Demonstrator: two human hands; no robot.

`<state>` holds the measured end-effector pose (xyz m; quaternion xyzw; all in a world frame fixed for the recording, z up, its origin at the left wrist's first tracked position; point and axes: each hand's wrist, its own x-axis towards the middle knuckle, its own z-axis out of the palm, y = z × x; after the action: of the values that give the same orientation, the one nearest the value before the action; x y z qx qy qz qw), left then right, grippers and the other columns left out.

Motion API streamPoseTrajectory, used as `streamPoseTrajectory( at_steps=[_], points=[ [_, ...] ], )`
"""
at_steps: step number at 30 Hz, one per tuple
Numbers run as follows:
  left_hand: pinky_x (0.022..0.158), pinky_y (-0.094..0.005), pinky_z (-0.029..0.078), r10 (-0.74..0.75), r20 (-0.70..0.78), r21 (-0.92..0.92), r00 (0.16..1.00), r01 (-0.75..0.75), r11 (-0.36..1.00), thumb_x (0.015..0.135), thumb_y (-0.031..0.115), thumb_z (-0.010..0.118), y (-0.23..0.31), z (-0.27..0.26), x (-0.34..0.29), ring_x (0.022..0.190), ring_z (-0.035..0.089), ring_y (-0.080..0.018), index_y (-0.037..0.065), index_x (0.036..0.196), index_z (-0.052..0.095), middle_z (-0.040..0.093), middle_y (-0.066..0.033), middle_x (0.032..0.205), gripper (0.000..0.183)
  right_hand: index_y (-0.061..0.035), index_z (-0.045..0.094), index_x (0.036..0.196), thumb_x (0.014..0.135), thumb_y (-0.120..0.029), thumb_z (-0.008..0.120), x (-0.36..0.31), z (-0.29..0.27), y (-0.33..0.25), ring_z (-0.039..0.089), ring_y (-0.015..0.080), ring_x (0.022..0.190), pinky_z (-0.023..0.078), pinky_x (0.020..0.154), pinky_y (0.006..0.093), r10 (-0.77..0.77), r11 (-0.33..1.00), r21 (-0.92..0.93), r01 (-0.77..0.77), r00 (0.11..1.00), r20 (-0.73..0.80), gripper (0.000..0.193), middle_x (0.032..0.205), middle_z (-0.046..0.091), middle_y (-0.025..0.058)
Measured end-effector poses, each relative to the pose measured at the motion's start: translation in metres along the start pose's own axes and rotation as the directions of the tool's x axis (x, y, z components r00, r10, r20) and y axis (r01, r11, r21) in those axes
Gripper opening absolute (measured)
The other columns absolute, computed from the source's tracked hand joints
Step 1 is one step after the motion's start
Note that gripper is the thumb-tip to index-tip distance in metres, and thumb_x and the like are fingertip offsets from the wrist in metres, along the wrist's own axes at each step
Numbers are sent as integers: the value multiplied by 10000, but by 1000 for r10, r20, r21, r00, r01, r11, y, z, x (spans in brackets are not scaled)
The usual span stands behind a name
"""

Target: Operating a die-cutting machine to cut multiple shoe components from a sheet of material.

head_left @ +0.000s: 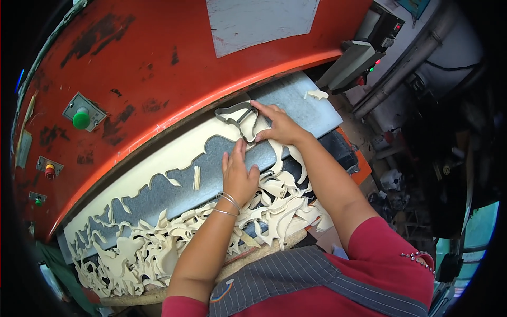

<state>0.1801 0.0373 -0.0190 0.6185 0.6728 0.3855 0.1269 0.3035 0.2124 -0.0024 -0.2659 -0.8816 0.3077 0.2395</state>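
Observation:
A dark metal cutting die (245, 115) with a curved outline and a crossbar lies on a cream-coloured sheet (174, 142). My right hand (280, 124) grips the die's right side, thumb low and fingers at the upper end. Just below the die is my left hand (241, 177), its fingers stretched toward the die's lower tip; whether they touch it I cannot tell. Beneath the sheet is a flat grey slab (216, 161). The sheet's near edge is scalloped with cut-out curves and thin points.
Cream offcuts (158, 253) are heaped along the slab's near side. A red machine body (148, 63) overhangs the far side, carrying a green push button (81, 119) and a red knob (50, 171). A small cream scrap (317, 94) lies at the slab's right end.

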Motion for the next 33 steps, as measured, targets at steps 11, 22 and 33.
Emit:
streamPoseTrajectory(
  at_steps=[11, 22, 33],
  points=[
    [1124, -449, 120, -44, 33, -67, 999, 46, 997, 792, 134, 589, -5, -2, 0, 1329, 349, -336, 10, 1273, 310, 422, -207, 1398, 570, -158, 280, 1457, 576, -316, 854, 2, 5, 4, 435, 350, 1195, 315, 1031, 405, -11, 997, -79, 10, 1000, -11, 1063, 1277, 487, 183],
    [1129, -470, 79, -31, 100, -45, 994, 36, 998, 793, 144, 595, -9, -4, 4, 1360, 315, -312, 43, 1188, 328, 409, -227, 1399, 487, -111, 301, 1444, 568, -349, 851, 4, 3, 2, 428, 371, 1198, 317, 1034, 410, -14, 993, -117, 13, 1000, -11, 1062, 1306, 470, 193],
    [1086, -355, 289, -410, -704, -568, 579, -112, 816, 883, 36, 513, -83, -277, -85, 1321, 361, -249, -9, 1387, 337, 373, -165, 1421, 536, -53, 524, 1264, 720, -314, 781, -31, -12, -122, 583, 246, 1020, 474, 857, 364, -212, 974, 40, 224, 958, -191, 656, 1052, 631, 117]
  ],
)
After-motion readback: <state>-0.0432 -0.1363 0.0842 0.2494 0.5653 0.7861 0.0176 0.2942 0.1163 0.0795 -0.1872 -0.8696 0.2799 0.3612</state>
